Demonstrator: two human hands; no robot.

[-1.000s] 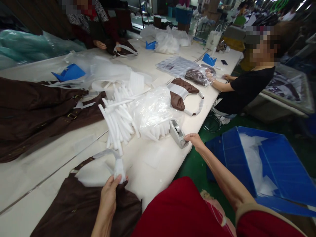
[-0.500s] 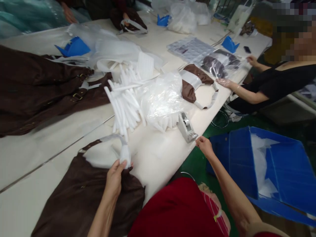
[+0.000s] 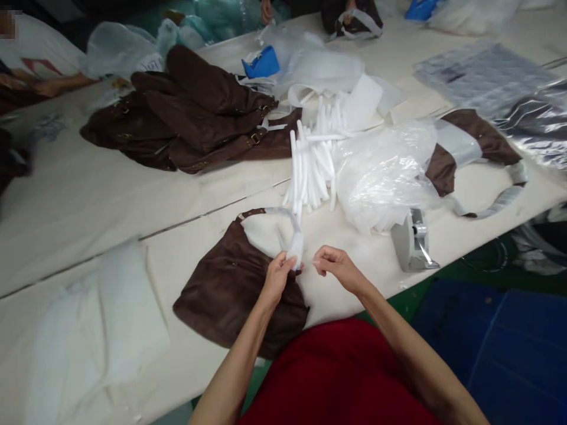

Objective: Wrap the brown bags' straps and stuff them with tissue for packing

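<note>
Brown bag (image 3: 234, 289), wrapped strap (image 3: 295, 243) gripped by the left hand (image 3: 278, 274); just rightward hovers the right hand (image 3: 336, 264), fingers curled closed, contents unclear.

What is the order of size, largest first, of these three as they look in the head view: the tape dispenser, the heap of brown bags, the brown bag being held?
1. Heap of brown bags
2. Held brown bag
3. Tape dispenser
</note>
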